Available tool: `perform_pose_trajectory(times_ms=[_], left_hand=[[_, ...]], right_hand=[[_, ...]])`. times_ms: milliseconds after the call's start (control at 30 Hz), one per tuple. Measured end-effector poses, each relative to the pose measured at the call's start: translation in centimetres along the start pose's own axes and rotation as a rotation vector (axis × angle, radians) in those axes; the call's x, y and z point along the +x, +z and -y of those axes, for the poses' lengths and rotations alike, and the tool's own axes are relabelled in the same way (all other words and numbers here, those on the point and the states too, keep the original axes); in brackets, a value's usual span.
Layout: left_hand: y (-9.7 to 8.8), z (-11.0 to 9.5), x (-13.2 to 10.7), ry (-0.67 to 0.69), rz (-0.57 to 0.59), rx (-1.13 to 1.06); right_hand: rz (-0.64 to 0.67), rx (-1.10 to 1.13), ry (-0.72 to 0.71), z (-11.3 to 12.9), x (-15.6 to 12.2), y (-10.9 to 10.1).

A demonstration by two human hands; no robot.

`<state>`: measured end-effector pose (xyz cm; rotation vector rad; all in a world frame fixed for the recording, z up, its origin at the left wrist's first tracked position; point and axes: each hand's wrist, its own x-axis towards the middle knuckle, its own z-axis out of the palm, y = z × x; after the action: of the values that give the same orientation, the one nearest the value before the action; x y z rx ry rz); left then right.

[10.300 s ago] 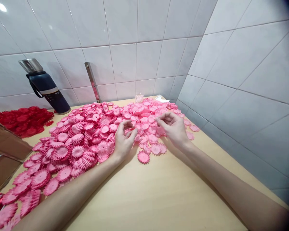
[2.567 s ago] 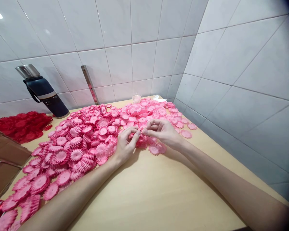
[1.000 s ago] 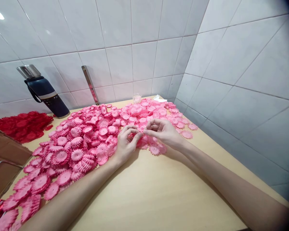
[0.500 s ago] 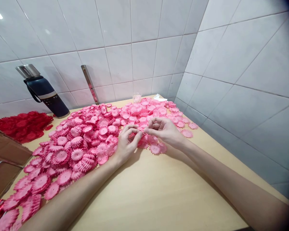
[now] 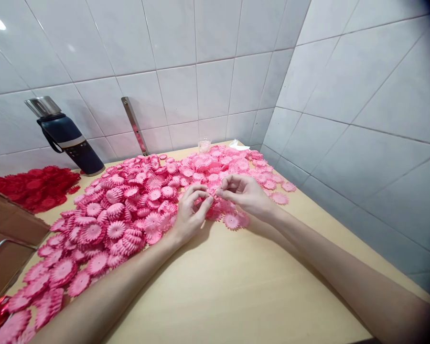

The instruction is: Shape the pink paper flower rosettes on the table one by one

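My left hand [image 5: 193, 210] is raised over the near edge of the pink pile, thumb and fingers pinched together. Close beside it on the right, my right hand [image 5: 245, 195] is also pinched, its fingertips a small gap from the left ones. Whatever sits between the fingertips is too small to make out. Around and behind both hands spreads a large heap of pink scalloped flower-shaped discs [image 5: 116, 229], many of them stacked. One loose pink disc [image 5: 231, 221] lies on the table just below the hands.
A dark blue flask [image 5: 73, 138] leans against the tiled wall, near a metal strip [image 5: 134, 125]. Red discs [image 5: 36, 187] lie at left beside a cardboard box [image 5: 12, 239]. A small clear cup [image 5: 204, 145] and white paper [image 5: 238, 145] are at the back. Bare tabletop [image 5: 229, 286] shows in front.
My right fingertips have drawn slightly apart from the left ones. Both hands remain in nearly the same place over the pile, and the discs look unmoved.
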<state>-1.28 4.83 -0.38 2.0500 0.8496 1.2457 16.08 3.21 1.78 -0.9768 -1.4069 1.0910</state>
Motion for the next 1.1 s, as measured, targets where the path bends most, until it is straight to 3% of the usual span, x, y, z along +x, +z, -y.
perform_pose_trajectory(times_ms=[300,467,633,833,1100], left_hand=[[0.09,-0.03,0.03,-0.030,-0.006,0.000],[0.15,0.22,0.01,-0.015,-0.004,0.041],[0.24,-0.01,-0.10,-0.009,0.001,0.031],[0.12,-0.29,-0.08,-0.030,-0.004,0.024],[0.04,-0.50,0.03,-0.008,-0.105,0.070]], right_hand=[[-0.010,-0.096,-0.122,-0.89,0.31,-0.07],[0.040,-0.134,-0.109,-0.31,-0.03,-0.16],[-0.029,-0.116,-0.081,-0.28,-0.18,-0.06],[-0.003,-0.102,-0.034,-0.23,-0.12,-0.30],[-0.407,-0.086,-0.094,-1.07,0.49,-0.53]])
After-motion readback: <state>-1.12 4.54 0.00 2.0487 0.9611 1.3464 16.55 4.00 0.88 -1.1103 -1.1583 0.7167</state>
